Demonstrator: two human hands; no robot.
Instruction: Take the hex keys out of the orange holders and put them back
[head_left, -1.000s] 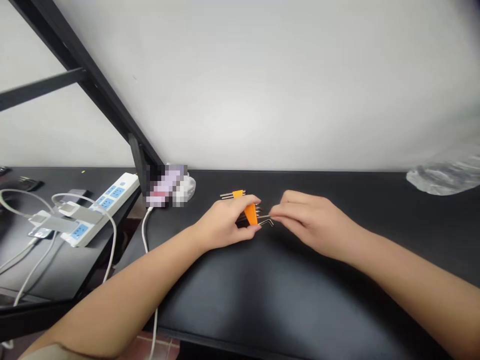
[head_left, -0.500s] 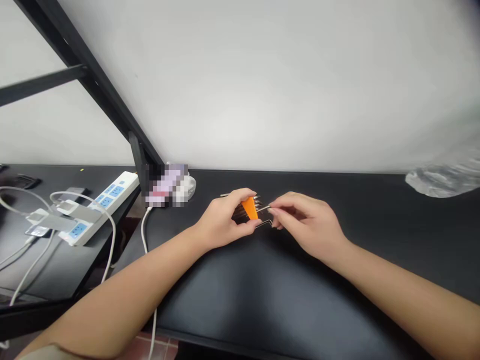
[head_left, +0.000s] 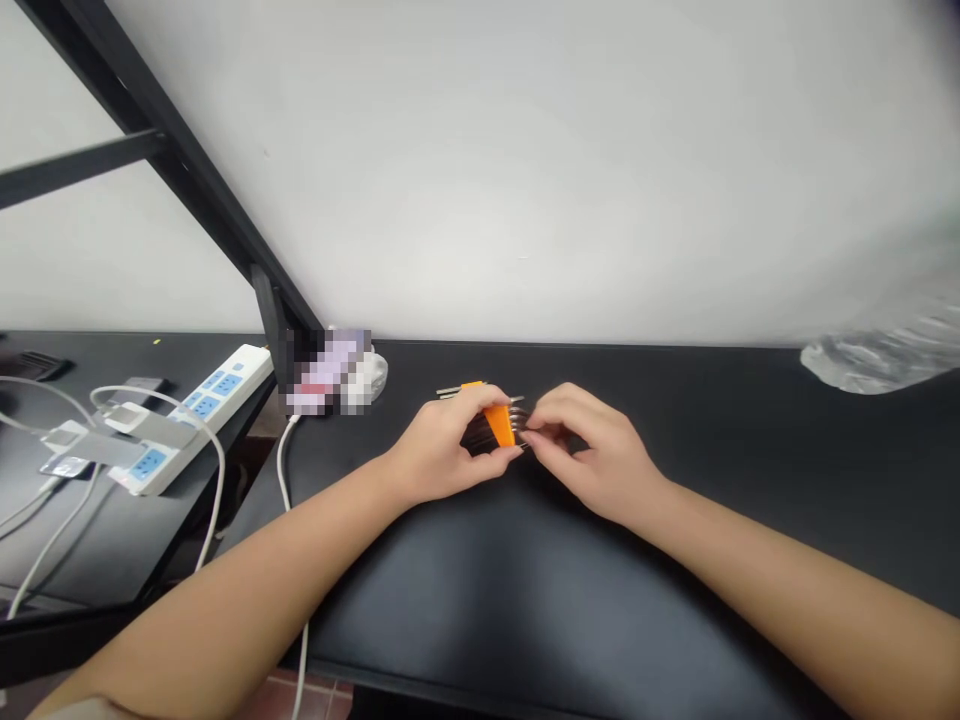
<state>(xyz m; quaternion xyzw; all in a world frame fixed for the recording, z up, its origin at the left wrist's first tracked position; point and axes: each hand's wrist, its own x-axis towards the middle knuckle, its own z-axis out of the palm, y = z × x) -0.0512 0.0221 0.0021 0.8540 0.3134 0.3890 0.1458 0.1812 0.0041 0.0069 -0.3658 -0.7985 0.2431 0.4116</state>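
My left hand (head_left: 450,445) is closed around an orange hex key holder (head_left: 499,425), thumb below and fingers above. Several metal hex keys (head_left: 450,391) run through the holder, their ends poking out on both its left and right sides. Close against the right side, my right hand (head_left: 589,440) pinches at a hex key; its fingertips cover most of that key. The hands are almost touching, just above the black table (head_left: 480,570).
At the left, a white power strip (head_left: 217,395) with plugged-in chargers and loose white cables lies on another black surface. A pixelated pinkish item (head_left: 330,370) sits by the black frame post (head_left: 270,310). Clear plastic wrap (head_left: 862,360) lies at the right back, near the wall.
My right hand has moved left toward the holder, and the hex key in its fingers has gone further in. The bent key below no longer shows clearly. My left hand keeps its grip.
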